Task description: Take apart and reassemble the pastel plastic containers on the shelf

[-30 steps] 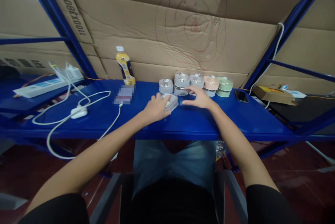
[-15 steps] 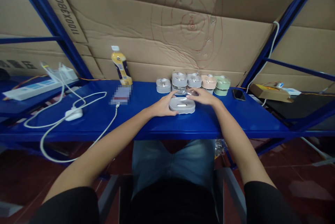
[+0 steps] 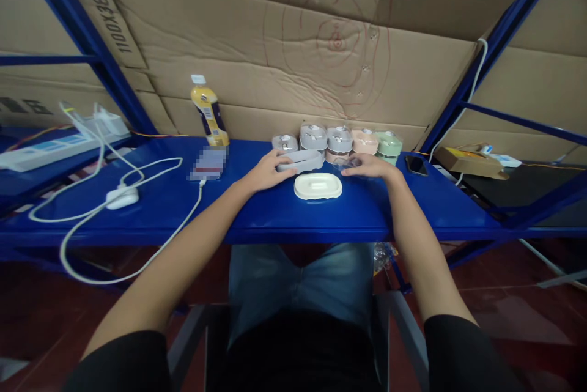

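My left hand (image 3: 269, 170) is closed on a grey oval box shell (image 3: 308, 163), tilted just behind a cream oval tray (image 3: 318, 186) on the blue table. The tray has a raised bar in its middle. To the right, my right hand (image 3: 369, 166) has its fingers on a clear plastic lid (image 3: 340, 164), low over the table. Behind the hands stand several small lidded boxes in a row, among them a grey box (image 3: 313, 134), a pink box (image 3: 364, 140) and a green box (image 3: 389, 144).
A yellow drink bottle (image 3: 210, 112) stands at the back left, with a blurred phone-like object (image 3: 210, 163) on a white cable before it. A white charger (image 3: 122, 197) lies further left. On the right are a dark phone (image 3: 416, 164) and a cardboard box (image 3: 472, 161).
The grey shell has come off the cream tray and moved back and left in my left hand. My right hand has moved right with the clear lid.
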The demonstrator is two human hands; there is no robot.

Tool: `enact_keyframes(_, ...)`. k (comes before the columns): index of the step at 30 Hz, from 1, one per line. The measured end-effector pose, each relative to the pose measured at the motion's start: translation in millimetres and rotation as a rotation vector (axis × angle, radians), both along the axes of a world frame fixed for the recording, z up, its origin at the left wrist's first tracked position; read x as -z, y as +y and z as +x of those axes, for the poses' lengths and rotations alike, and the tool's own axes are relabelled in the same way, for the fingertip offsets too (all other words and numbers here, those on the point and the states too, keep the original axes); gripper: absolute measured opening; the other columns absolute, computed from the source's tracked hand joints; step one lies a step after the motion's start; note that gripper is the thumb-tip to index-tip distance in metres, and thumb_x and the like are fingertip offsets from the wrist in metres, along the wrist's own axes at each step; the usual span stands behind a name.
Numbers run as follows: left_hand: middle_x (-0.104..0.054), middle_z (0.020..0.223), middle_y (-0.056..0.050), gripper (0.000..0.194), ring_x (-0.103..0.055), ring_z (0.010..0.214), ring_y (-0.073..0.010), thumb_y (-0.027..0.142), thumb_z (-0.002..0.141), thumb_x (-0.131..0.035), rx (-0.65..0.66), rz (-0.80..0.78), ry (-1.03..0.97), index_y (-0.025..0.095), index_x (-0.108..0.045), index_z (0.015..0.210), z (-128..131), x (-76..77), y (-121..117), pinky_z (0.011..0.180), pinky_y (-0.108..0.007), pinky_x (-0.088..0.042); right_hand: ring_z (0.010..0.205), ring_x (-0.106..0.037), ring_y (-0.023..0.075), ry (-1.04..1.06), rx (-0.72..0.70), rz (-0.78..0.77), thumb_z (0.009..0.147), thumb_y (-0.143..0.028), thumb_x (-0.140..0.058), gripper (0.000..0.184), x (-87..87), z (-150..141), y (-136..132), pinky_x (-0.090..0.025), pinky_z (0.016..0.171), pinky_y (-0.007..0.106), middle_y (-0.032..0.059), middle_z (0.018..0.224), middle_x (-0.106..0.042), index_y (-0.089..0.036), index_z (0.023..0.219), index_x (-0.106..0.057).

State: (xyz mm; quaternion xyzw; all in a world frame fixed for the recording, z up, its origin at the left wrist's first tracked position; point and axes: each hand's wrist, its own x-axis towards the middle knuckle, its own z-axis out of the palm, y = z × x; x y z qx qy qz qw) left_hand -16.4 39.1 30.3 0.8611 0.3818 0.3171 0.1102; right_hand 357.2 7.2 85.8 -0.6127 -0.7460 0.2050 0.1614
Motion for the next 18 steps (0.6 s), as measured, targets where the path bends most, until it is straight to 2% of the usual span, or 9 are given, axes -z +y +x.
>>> enact_keyframes(2,-0.068,0.127,-0.015,0.048,-0.068,0.128,-0.0388,0.063,0.091,-0.073,-0.039,-0.020,0.009,0.020,-0.085,0.110,-5.4,-0.1,3.5,0.121,-0.060,-0.052,0.124,-0.076,0.0406,-0.023,0.004,0.000,0.068,-0.064,-0.099,0.077,1.1,2.2,1.0,-0.060,0.114,0.056,0.0110,0.131,-0.081,-0.026,0.132,-0.080)
enact_keyframes(4,-0.070,0.124,-0.015,0.048,-0.070,0.125,-0.0379,0.064,0.089,-0.075,-0.023,-0.033,-0.006,0.020,-0.084,0.107,-3.9,0.4,1.7,0.120,-0.060,-0.053,0.126,-0.075,0.0421,-0.001,0.016,0.025,0.065,-0.063,-0.100,0.081,2.9,2.8,1.8,-0.059,0.115,0.059,0.0116,0.132,-0.081,-0.026,0.134,-0.080)
enact_keyframes(6,-0.072,0.130,-0.015,0.049,-0.070,0.128,-0.0374,0.062,0.090,-0.075,0.047,-0.018,-0.055,0.021,-0.082,0.115,3.5,1.0,-4.8,0.121,-0.059,-0.052,0.129,-0.073,0.0429,0.050,0.028,0.106,0.068,-0.067,-0.098,0.084,4.4,1.0,1.9,-0.057,0.118,0.062,0.0135,0.136,-0.079,-0.025,0.138,-0.079)
enact_keyframes(8,-0.072,0.141,-0.016,0.058,-0.068,0.135,-0.0378,0.062,0.090,-0.077,0.117,0.003,-0.111,0.021,-0.075,0.132,14.0,1.8,-14.0,0.123,-0.059,-0.050,0.132,-0.071,0.0423,0.123,-0.006,0.223,0.072,-0.070,-0.094,0.084,5.3,-4.0,0.9,-0.055,0.120,0.064,0.0138,0.141,-0.078,-0.025,0.142,-0.077)
enact_keyframes(11,-0.066,0.155,-0.020,0.086,-0.064,0.144,-0.0413,0.063,0.083,-0.086,0.164,-0.017,-0.158,0.020,-0.059,0.152,30.2,4.1,-27.8,0.124,-0.059,-0.050,0.137,-0.069,0.0396,0.227,-0.202,0.339,0.074,-0.067,-0.093,0.083,7.0,-19.0,-2.6,-0.052,0.123,0.061,0.0112,0.146,-0.076,-0.027,0.145,-0.075)
enact_keyframes(14,-0.061,0.161,-0.023,0.107,-0.062,0.148,-0.0451,0.064,0.073,-0.094,0.214,-0.074,-0.177,0.020,-0.048,0.159,42.4,8.4,-35.4,0.122,-0.060,-0.052,0.135,-0.071,0.0374,0.229,-0.404,0.359,0.071,-0.064,-0.097,0.089,11.0,-40.5,-7.4,-0.053,0.122,0.058,0.0113,0.146,-0.075,-0.026,0.148,-0.074)
enact_keyframes(18,-0.059,0.162,-0.024,0.123,-0.062,0.147,-0.0476,0.061,0.066,-0.099,0.241,-0.125,-0.211,0.021,-0.039,0.165,49.9,14.6,-34.1,0.121,-0.062,-0.053,0.131,-0.071,0.0363,0.140,-0.513,0.380,0.069,-0.063,-0.099,0.093,18.2,-65.6,-11.9,-0.055,0.119,0.057,0.0124,0.142,-0.075,-0.026,0.150,-0.073)
